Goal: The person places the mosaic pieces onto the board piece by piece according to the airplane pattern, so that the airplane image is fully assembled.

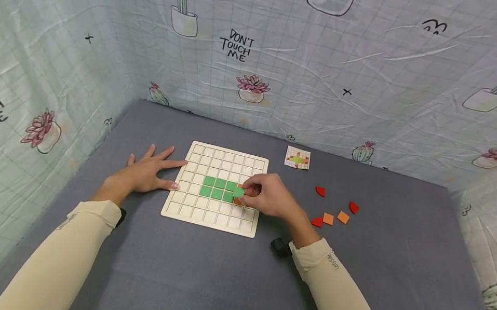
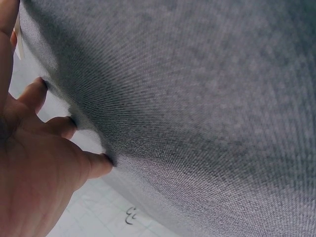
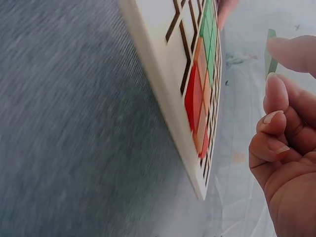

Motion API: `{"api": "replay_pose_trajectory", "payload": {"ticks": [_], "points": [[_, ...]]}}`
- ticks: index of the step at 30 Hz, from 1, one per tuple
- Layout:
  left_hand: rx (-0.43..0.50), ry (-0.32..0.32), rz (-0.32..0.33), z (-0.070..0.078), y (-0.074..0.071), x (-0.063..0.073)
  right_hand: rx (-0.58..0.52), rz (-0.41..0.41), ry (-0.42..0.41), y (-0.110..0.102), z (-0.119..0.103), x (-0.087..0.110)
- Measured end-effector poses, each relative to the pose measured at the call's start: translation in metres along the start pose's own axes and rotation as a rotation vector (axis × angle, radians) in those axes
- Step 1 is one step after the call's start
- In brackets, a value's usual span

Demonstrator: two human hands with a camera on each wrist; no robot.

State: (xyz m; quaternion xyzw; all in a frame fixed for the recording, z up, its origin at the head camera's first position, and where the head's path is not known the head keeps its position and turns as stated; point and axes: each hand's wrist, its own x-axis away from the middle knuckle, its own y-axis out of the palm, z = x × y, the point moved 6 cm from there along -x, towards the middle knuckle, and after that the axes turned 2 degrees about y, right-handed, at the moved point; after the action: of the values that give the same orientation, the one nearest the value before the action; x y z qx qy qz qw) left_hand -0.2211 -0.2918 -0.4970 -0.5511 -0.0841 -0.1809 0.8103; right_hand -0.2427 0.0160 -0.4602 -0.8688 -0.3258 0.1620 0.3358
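A cream grid board (image 1: 207, 216) lies flat on the grey cloth. Two rows of green square tiles (image 1: 213, 187) fill cells near its middle. In the right wrist view, orange tiles (image 3: 207, 89) and red pieces (image 3: 194, 98) sit in cells beyond them. My right hand (image 1: 271, 194) pinches a green tile (image 3: 270, 53) between thumb and fingertip, raised over the right part of the board. The left hand (image 1: 144, 172) is spread on the cloth, thumb and index finger reaching the board's left edge and the other fingers splayed away from it.
Right of the board lie loose red quarter-round pieces (image 1: 353, 207) and orange squares (image 1: 343, 217). A small pattern card (image 1: 298, 158) with a coloured grid picture rests behind them. A printed fabric curtain (image 1: 290, 50) encloses the back and sides of the table.
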Motion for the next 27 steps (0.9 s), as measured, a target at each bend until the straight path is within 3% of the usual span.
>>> {"api": "replay_pose_trajectory", "payload": {"ticks": [27], "points": [[-0.013, 0.009, 0.003, -0.001, 0.001, 0.001, -0.046, -0.017, 0.006, 0.029, -0.023, -0.032]]}}
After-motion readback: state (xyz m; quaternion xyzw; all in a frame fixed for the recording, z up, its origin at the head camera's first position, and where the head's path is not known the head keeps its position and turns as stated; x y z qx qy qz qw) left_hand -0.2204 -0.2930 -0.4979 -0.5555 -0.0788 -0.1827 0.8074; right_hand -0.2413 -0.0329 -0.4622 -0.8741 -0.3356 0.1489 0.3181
